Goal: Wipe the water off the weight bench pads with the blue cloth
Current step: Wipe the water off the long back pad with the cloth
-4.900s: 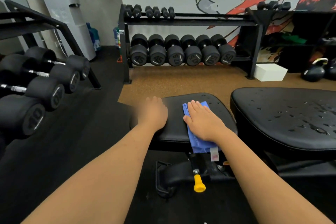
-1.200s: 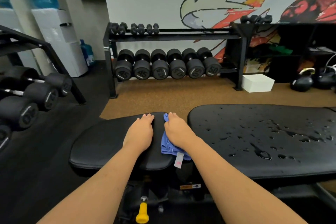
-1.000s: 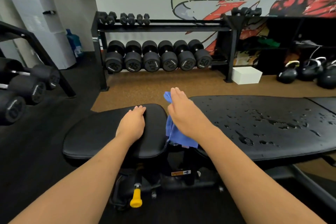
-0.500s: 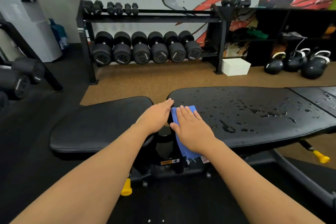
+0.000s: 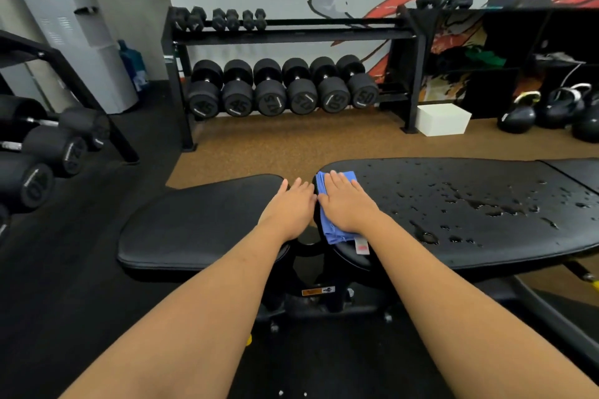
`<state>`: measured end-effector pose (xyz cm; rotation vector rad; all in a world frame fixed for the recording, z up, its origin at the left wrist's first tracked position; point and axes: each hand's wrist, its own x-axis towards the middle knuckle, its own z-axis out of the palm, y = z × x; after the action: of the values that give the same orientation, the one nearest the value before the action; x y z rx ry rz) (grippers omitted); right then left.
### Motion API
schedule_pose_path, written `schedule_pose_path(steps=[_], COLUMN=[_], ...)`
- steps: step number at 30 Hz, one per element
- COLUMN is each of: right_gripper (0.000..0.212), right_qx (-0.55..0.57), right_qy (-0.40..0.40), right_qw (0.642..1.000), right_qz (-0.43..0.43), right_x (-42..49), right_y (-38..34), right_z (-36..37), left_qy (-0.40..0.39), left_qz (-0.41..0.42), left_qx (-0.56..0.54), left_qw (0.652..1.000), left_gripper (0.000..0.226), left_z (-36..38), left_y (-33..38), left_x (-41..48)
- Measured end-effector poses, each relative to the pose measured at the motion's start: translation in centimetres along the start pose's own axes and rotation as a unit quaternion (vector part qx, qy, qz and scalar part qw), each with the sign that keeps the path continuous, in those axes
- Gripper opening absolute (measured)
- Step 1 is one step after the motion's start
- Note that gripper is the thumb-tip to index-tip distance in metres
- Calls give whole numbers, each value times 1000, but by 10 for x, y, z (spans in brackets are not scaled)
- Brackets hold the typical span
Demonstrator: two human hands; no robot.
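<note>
Black rubber dumbbells [image 5: 39, 172] are seen on a rack at the far left, the numbers on their ends too skewed to be read with confidence. Nearer the middle, a dry black vinyl seat pad [image 5: 194, 220] is seen, and on its right end the left hand [image 5: 288, 207] is laid flat, fingers straight and together, with nothing held. Just beside it, the blue cloth [image 5: 332, 232] is spread over the left end of the back pad [image 5: 486, 246]. The cloth is folded into a narrow strip, its layered edges showing at the far end, while its near end hangs slightly over the pad's edge. A small white tag [image 5: 361, 244] with a red mark is sewn to the near end; its print cannot be read. The cloth is pressed down by the right hand [image 5: 346, 204], palm flat and fingers extended, not curled round the fabric. To the right of the cloth, the back pad is covered with water drops [image 5: 479, 204] and small pools. An orange and black sticker [image 5: 317, 291] is fixed to the frame below the gap between the pads, its text illegible. Behind, on the dumbbell rack [image 5: 291, 36], "45" is read on two weights and "50" on two more. A white box [image 5: 442, 118] and kettlebells [image 5: 518, 116] are set on the floor at the right.
</note>
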<state>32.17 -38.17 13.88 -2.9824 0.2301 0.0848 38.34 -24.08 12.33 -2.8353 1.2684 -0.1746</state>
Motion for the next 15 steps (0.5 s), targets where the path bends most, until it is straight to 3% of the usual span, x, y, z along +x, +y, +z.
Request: schedule_pose_path(steps=[4, 12, 15], right_gripper=[61, 61, 62], right_qx=[-3, 5, 18], right_qy=[20, 9, 10], right_qw=[1000, 1000, 1000], right_qz=[-17, 19, 2], right_x=[-41, 53, 10], right_y=[0, 12, 9], right_z=[12, -9, -2], left_qy=[-9, 1, 2], left_qz=[-15, -35, -44], left_qx=[-44, -158, -162], left_qw=[999, 987, 986], left_gripper=[45, 40, 37], left_z=[-3, -6, -7], left_y=[2, -1, 0], left_x=[-2, -1, -1])
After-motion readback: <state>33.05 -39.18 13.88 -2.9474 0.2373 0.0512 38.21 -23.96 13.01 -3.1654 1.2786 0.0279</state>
